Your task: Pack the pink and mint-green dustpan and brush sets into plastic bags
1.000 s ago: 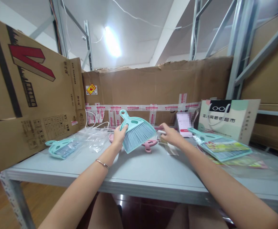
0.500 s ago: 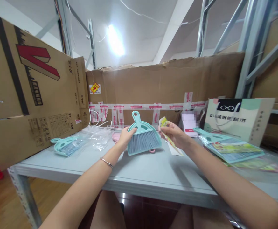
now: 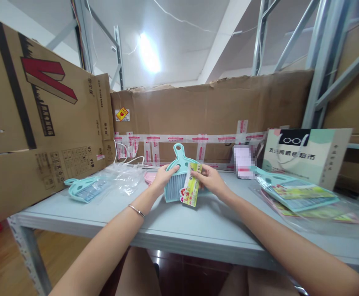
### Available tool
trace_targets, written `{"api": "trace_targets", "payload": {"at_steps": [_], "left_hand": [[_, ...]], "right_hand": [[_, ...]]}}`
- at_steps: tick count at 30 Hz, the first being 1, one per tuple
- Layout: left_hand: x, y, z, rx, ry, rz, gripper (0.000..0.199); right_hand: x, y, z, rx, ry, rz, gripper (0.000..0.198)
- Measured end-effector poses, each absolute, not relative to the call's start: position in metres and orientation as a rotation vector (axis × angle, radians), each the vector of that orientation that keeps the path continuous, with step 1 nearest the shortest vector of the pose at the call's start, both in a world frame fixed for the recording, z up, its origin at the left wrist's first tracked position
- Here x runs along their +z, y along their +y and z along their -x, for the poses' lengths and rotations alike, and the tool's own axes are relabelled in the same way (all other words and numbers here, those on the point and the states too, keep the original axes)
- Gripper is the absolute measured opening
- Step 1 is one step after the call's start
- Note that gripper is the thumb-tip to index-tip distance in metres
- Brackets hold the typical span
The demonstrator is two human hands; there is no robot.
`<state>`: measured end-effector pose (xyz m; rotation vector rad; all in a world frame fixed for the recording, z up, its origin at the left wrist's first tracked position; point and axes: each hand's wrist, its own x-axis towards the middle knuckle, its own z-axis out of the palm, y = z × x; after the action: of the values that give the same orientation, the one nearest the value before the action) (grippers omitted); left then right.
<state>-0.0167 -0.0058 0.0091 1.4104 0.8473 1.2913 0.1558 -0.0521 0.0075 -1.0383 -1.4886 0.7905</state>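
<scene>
My left hand (image 3: 164,177) is closed on the left edge of a mint-green dustpan and brush set (image 3: 175,187), held upright above the table with its handle loop at the top. Grey bristles show along its lower part. Between the fingers of my right hand (image 3: 209,181) is a green and yellow printed card (image 3: 192,185), tilted in front of the set. The card hides the set's right side; whether the two touch I cannot tell. Behind my left hand, part of a pink dustpan (image 3: 149,177) shows on the table.
Another mint set (image 3: 87,189) lies at the left beside clear plastic bags (image 3: 125,176). On the right are bagged sets with cards (image 3: 302,193), a paper carrier bag (image 3: 309,156) and a propped phone (image 3: 244,162). Large cardboard boxes (image 3: 179,107) wall the table (image 3: 167,224).
My right hand has brought the card leftward, in front of the set, and its printed face now shows. My left hand still holds the set in nearly the same place.
</scene>
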Motion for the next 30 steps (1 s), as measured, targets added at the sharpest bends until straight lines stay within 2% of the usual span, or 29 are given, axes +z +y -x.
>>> {"api": "trace_targets", "payload": {"at_steps": [9,16,19,26,30], "left_hand": [[0.014,-0.014,0.016,1.159,0.802,-1.243,0.039],[0.012,-0.005,0.016,1.303,0.749,-1.181,0.036],[0.014,-0.006,0.016,1.336,0.728,-1.124,0.035],[0.016,-0.012,0.014,1.263,0.517,-1.166,0.045],[0.016,-0.013,0.014,1.258,0.548,-1.251,0.051]], "right_hand": [[0.01,-0.047,-0.157,0.945,-1.426,0.994,0.041],[0.013,-0.05,-0.154,1.083,-1.276,0.946,0.017],[0.015,-0.054,-0.153,1.113,-1.195,0.967,0.013],[0.015,-0.055,-0.151,1.066,-1.026,0.99,0.022],[0.014,-0.052,-0.15,1.045,-0.978,0.956,0.025]]}}
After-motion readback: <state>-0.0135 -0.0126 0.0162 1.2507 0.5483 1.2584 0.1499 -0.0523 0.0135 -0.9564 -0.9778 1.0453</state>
